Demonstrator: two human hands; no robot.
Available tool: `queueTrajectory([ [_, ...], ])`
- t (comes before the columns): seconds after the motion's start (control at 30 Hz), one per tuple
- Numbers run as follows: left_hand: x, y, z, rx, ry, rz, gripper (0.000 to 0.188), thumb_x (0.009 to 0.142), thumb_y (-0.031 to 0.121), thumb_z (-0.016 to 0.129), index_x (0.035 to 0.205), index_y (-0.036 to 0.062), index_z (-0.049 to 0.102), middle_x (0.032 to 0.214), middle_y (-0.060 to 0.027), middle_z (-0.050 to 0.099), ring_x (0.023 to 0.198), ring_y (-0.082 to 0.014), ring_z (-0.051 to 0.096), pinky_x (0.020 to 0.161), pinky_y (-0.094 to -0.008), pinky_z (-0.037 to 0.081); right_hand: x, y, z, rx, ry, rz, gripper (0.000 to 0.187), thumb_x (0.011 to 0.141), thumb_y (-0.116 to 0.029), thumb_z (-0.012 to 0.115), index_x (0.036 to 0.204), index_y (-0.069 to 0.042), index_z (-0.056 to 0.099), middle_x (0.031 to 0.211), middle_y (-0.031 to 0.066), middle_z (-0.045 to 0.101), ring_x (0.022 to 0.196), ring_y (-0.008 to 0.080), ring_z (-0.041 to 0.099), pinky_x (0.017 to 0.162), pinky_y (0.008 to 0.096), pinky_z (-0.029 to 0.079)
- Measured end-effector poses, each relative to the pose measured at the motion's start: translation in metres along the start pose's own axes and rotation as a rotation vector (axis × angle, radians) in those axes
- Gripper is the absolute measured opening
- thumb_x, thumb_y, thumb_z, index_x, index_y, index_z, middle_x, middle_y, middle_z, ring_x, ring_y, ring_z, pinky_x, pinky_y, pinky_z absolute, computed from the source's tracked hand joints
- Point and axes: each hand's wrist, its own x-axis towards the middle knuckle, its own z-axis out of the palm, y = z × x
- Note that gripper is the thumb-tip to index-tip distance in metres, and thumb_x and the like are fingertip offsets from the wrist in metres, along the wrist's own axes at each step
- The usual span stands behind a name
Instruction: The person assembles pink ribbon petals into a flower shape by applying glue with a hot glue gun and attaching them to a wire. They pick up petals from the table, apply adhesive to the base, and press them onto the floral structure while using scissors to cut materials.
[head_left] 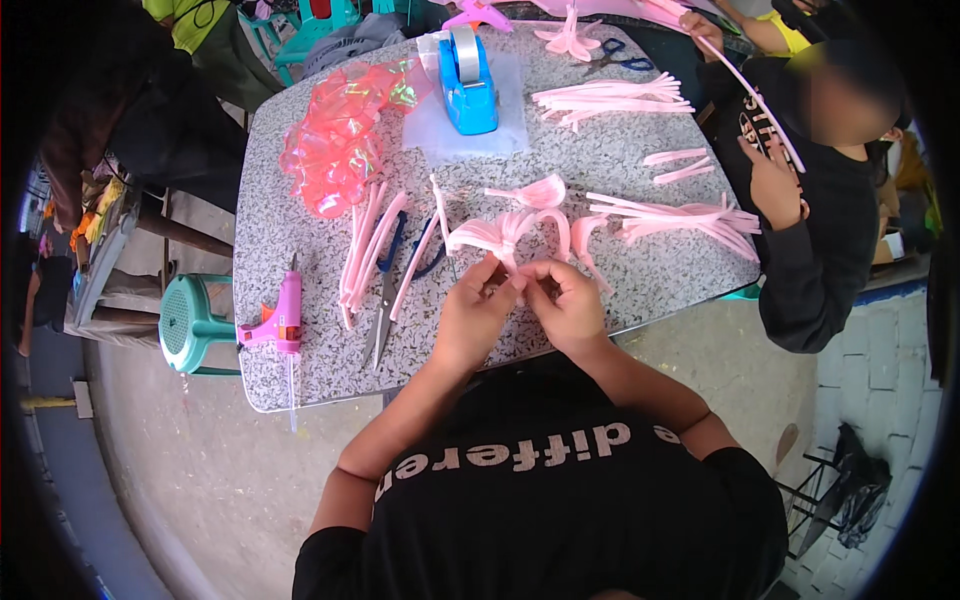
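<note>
Between my two hands, over the table's near part, is a pink artificial flower [497, 232] made of pipe-cleaner-like strips, its petals spreading away from me. My left hand [478, 312] pinches its base from the left. My right hand [562, 303] closes on the same base from the right, with the fingertips of both meeting there. Just beyond lies a loose pink petal [535, 190]. Another curved pink petal [590, 238] rests right of my right hand. Left of my left hand are dark-handled scissors [385, 300] and a bunch of pink strips [368, 250].
A pink glue gun [280, 315] lies at the left edge of the speckled table [330, 370]. Farther back are a blue tape dispenser [470, 95], crumpled shiny pink film [340, 130] and pink strip bundles [690, 220]. Another person [820, 200] sits at the right, holding a long strip.
</note>
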Motion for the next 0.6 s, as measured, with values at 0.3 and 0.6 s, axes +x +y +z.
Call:
queueTrajectory([
  [0.3,-0.008,0.008,-0.002,-0.157,-0.021,-0.009,0.031,0.073,0.01,0.053,0.099,-0.0038,0.044,0.085,-0.0057,0.045,0.073,-0.0079,0.042,0.061,-0.0186,0.036,0.0,0.004,0.005,0.109,0.032,-0.081,0.013,0.069,-0.001,0.055,0.08,0.001,0.05,0.067,0.0042,0.053,0.059,0.0074,0.049,0.055,0.0191,0.04],
  [0.6,-0.033,0.034,-0.029,0.429,0.016,-0.118,0.018,0.072,0.015,0.055,0.076,-0.0028,0.054,0.06,-0.0044,0.05,0.051,-0.0079,0.044,0.049,-0.022,0.037,0.01,0.006,0.006,0.122,0.076,-0.015,0.01,0.068,-0.003,0.057,0.076,0.0,0.051,0.066,0.0041,0.054,0.058,0.0067,0.049,0.053,0.0185,0.039],
])
